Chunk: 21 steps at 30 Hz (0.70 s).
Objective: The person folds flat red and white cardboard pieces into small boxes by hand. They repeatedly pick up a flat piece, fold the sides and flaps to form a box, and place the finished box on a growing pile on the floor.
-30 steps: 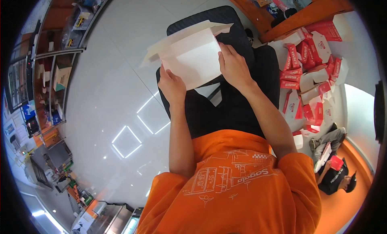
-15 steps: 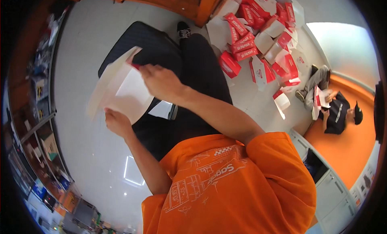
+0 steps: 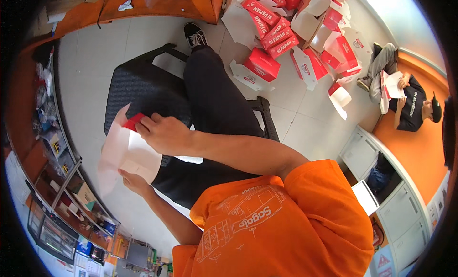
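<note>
A partly folded cardboard food box [image 3: 140, 158], white inside with red on an outer flap, is held over the black woven stool [image 3: 148, 88] and my lap. My right hand [image 3: 167, 133] is closed on the red flap at its far edge, fingers curled over it. At the near edge my left hand [image 3: 135, 181] pinches the board, thumb on the inner side. The box's outer left panel is smeared by motion. Something white [image 3: 191, 159] lies on my lap, mostly hidden by my right forearm.
Red and white boxes [image 3: 281, 36] lie heaped on the floor ahead to the right. A co-worker [image 3: 411, 101] sits at the right, holding another box. Low grey cabinets [image 3: 403, 212] stand at the right, shelves [image 3: 71, 181] at the left, an orange wooden bench [image 3: 157, 7] ahead.
Both hands have come nearer my body with the box, and its panels are bent more upright. The red flap under my right hand shows more. The whole view has shifted.
</note>
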Each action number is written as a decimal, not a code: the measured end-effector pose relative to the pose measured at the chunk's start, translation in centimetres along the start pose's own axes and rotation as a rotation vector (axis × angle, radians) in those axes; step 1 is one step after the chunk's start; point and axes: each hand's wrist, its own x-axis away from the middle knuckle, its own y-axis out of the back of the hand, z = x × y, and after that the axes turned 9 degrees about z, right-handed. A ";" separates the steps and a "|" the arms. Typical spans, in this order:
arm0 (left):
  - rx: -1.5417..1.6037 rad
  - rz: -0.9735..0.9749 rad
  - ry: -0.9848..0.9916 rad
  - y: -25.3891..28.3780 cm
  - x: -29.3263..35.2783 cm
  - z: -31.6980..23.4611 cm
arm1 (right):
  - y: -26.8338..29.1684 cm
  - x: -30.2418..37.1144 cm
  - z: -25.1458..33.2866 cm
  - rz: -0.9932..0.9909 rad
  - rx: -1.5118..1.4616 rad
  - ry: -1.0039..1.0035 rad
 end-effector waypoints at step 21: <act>-0.233 -0.032 -0.031 1.3 1.7 -3.3 | -5.9 28.3 -38.6 -0.570 -0.720 -1.566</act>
